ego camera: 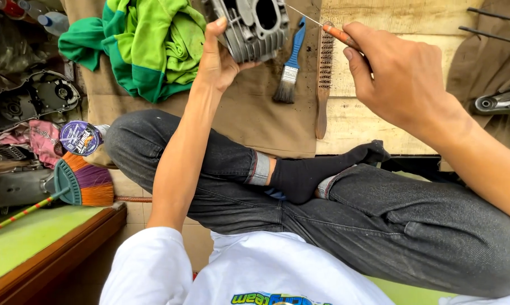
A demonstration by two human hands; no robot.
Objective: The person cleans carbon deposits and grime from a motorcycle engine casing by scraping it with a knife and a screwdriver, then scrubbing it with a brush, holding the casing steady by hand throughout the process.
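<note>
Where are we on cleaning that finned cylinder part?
Done: hard to judge; the grey finned cylinder looks fairly clean on its visible faces. In hand: the left hand holds the cylinder up, while the right hand pokes a thin wire pick toward it. Left: the blue paintbrush and wire brush lie on the brown cloth, unused right now.

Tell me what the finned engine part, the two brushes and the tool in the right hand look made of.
Finned engine part: seemingly cast metal, dull grey, held by the left hand.
Paintbrush: glossy blue handle, likely plastic; dark bristles.
Long brush: brown wood-like handle, wire-like bristles.
Tool in the right hand: thin, shiny metal shaft; orange grip, likely plastic.
</note>
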